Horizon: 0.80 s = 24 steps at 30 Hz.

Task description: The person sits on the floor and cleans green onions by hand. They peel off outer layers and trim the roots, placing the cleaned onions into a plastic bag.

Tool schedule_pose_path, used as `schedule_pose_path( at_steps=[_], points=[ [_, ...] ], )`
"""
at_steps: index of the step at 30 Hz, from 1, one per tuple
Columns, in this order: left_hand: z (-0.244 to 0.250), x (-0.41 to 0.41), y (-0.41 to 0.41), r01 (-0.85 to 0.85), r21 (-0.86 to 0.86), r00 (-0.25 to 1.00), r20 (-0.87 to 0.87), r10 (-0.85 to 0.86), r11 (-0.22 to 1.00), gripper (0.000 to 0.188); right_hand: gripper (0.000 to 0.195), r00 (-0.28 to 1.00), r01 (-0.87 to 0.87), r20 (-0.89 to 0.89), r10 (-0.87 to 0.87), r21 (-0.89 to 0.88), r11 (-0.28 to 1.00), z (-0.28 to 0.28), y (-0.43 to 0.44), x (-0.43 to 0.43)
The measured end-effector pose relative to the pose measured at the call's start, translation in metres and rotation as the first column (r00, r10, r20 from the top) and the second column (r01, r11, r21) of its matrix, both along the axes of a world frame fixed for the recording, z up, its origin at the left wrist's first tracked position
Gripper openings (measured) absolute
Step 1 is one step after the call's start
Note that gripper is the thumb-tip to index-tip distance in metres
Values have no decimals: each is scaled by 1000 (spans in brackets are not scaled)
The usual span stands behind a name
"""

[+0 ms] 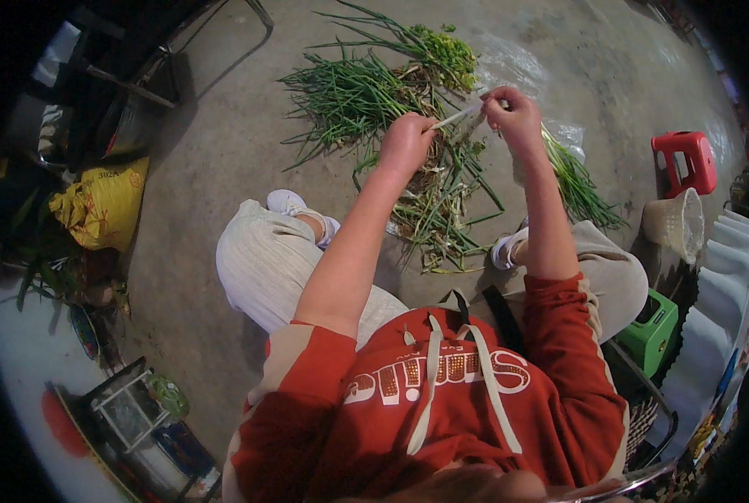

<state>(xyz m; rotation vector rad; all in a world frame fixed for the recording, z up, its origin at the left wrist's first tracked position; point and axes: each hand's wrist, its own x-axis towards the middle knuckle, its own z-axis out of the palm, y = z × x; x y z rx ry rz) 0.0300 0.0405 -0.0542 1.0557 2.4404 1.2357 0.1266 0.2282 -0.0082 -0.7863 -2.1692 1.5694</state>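
My left hand [406,143] grips a green onion whose pale stalk [455,117] points toward my right hand. The fingers of my right hand [514,119] are pinched together at the stalk's end, with a thin brownish strip of skin [473,131] hanging below them. Exactly where the stalk meets the fingers is too small to tell. Beyond my left hand a large heap of green onions [349,94] covers the concrete floor. Between my feet lies a scattered pile of peelings and leaves [440,207]. To the right, partly behind my right forearm, is a bunch of green onions [578,179].
Leafy yellow-green vegetables [446,56] and clear plastic film [512,66] lie at the far side. A red stool [685,160], a pale basket [670,223] and a green stool [654,333] stand to my right. On the left sits a yellow sack [107,204] near a metal-framed rack [132,409].
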Motion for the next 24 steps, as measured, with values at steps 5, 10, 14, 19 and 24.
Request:
schedule_pose_path(
  at_steps=[5,10,14,19,24],
  points=[
    [6,-16,-9,-78,-49,976,200,86,996,18,18,987,-20,-157,-45,-390,921,-18,28,2],
    [62,-55,-16,-317,281,708,705,29,906,24,27,907,-319,134,400,-403,858,-78,18,17],
    [98,-81,-21,-416,490,525,817,-238,766,30,29,762,-464,182,621,-516,720,-88,-28,22],
    [122,-98,-26,-404,561,421,815,-398,722,27,26,888,-380,220,405,-147,913,-63,-30,-6],
    [128,-107,-23,-404,591,366,804,-469,698,29,45,871,-489,-313,378,-475,732,-24,-62,-28]
  ],
)
